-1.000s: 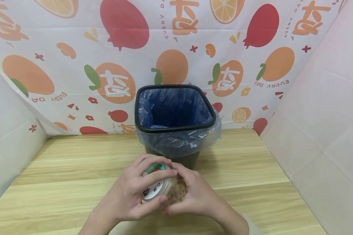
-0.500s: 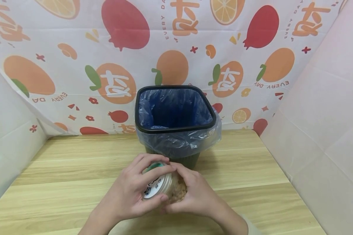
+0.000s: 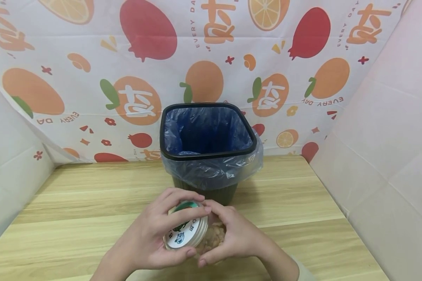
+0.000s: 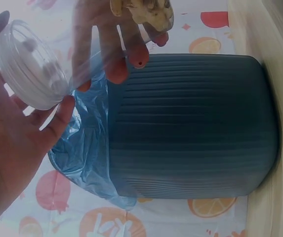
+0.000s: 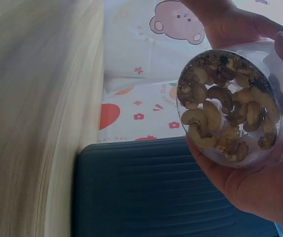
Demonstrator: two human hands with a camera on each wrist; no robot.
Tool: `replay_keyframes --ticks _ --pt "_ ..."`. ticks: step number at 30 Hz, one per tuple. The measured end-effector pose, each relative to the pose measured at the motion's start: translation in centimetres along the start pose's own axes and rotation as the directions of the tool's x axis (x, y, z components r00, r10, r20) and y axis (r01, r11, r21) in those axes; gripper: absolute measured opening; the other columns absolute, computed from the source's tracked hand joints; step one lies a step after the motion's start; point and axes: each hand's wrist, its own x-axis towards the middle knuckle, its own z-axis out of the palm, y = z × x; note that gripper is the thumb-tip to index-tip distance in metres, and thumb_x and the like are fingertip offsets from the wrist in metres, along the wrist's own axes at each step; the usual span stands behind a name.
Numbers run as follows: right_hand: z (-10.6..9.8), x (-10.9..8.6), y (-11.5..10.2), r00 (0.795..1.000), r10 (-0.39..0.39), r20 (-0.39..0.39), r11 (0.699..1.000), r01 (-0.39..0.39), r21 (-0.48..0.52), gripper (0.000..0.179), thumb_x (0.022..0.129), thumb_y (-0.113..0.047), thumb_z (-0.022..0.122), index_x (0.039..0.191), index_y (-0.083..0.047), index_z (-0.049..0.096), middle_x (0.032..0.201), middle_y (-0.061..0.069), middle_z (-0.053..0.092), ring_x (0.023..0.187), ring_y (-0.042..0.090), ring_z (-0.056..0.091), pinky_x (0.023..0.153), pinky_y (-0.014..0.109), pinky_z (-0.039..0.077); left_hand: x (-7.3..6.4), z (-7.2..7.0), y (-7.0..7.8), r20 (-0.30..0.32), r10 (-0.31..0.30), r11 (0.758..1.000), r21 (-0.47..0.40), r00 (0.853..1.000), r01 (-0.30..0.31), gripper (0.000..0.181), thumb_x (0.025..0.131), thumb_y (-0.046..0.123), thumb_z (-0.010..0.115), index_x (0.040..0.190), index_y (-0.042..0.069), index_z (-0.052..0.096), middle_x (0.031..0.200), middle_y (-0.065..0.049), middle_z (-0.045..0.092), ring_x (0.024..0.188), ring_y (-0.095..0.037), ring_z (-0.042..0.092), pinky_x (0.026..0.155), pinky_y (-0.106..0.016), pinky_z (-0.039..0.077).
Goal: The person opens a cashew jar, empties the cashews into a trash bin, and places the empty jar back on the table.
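Observation:
A clear plastic jar (image 3: 213,237) lies tilted between both hands, low over the table in front of the bin. Its round lid (image 3: 177,236), printed white and green, faces left at the jar's mouth. My left hand (image 3: 154,230) grips the lid, fingers over the top edge and thumb below. Around the jar's body curls my right hand (image 3: 240,234), thumb at the near side. Through the base, the right wrist view shows several cashews (image 5: 225,113) inside. The left wrist view shows the lid's ridged side within the left hand.
Just beyond the hands stands a dark green ribbed bin (image 3: 225,195) with a black rim and a bluish plastic liner (image 3: 211,171) folded over it. Under everything is a light wooden table (image 3: 91,207). A fruit-printed cloth (image 3: 176,78) hangs behind, with pale sheets at both sides.
Both hands and the jar have shifted slightly toward the person. The lid's face has turned, so more of its printed label shows between the left fingers. The bin stays in place.

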Motion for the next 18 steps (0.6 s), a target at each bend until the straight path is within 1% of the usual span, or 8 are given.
replay_keyframes --ticks 2,5,9,12,14,18 --pt "0.2 -0.1 0.6 1.000 -0.011 -0.008 1.000 0.011 -0.018 0.091 0.059 -0.028 0.087 0.134 -0.022 0.036 0.113 -0.012 0.059 0.097 0.007 0.060 0.086 0.029 0.049 0.0 0.0 0.0 -0.007 0.006 1.000 -0.002 1.000 -0.006 0.051 0.076 0.038 0.071 0.120 0.016 0.060 0.120 -0.006 0.054 0.106 -0.020 0.049 0.084 -0.031 0.043" --pt "0.3 -0.1 0.6 1.000 -0.009 -0.028 1.000 0.008 -0.029 0.091 0.060 -0.032 0.086 0.136 -0.021 0.036 0.114 -0.012 0.059 0.098 0.007 0.059 0.086 0.029 0.049 0.1 0.1 0.0 -0.021 0.008 1.000 0.002 1.000 -0.008 0.049 0.077 0.037 0.071 0.119 0.016 0.060 0.119 -0.006 0.054 0.105 -0.020 0.050 0.085 -0.029 0.042" --pt "0.1 0.2 -0.5 0.998 -0.001 -0.060 0.999 -0.002 -0.049 0.090 0.062 -0.028 0.086 0.136 -0.020 0.037 0.115 -0.012 0.057 0.098 0.007 0.058 0.086 0.029 0.049 0.2 0.1 0.0 -0.045 0.003 1.000 0.027 0.999 -0.002 0.048 0.077 0.037 0.070 0.119 0.015 0.061 0.117 -0.006 0.055 0.104 -0.020 0.050 0.084 -0.027 0.041" --pt "0.1 0.3 -1.1 0.996 0.007 -0.085 0.997 -0.013 -0.070 0.088 0.061 -0.024 0.086 0.135 -0.018 0.039 0.114 -0.012 0.057 0.098 0.007 0.058 0.086 0.028 0.049 0.2 0.1 0.0 -0.069 0.003 0.999 0.054 0.998 0.000 0.048 0.077 0.038 0.070 0.118 0.014 0.062 0.115 -0.006 0.056 0.101 -0.021 0.051 0.082 -0.026 0.041" --pt "0.2 0.4 -1.3 0.994 0.016 -0.104 0.996 -0.025 -0.081 0.088 0.060 -0.023 0.086 0.134 -0.016 0.040 0.115 -0.012 0.057 0.099 0.008 0.057 0.086 0.029 0.049 0.3 0.1 -0.1 -0.086 0.003 0.997 0.072 0.996 0.003 0.048 0.078 0.039 0.069 0.118 0.013 0.062 0.114 -0.006 0.056 0.100 -0.021 0.051 0.081 -0.026 0.042" --pt "0.4 0.4 -1.4 0.991 0.028 -0.133 0.995 -0.040 -0.095 0.089 0.058 -0.021 0.087 0.133 -0.013 0.040 0.116 -0.011 0.057 0.099 0.008 0.057 0.086 0.029 0.049 0.4 0.2 0.0 -0.102 -0.013 0.995 0.094 0.995 0.023 0.048 0.078 0.041 0.069 0.118 0.013 0.062 0.114 -0.005 0.057 0.099 -0.021 0.052 0.082 -0.023 0.041"
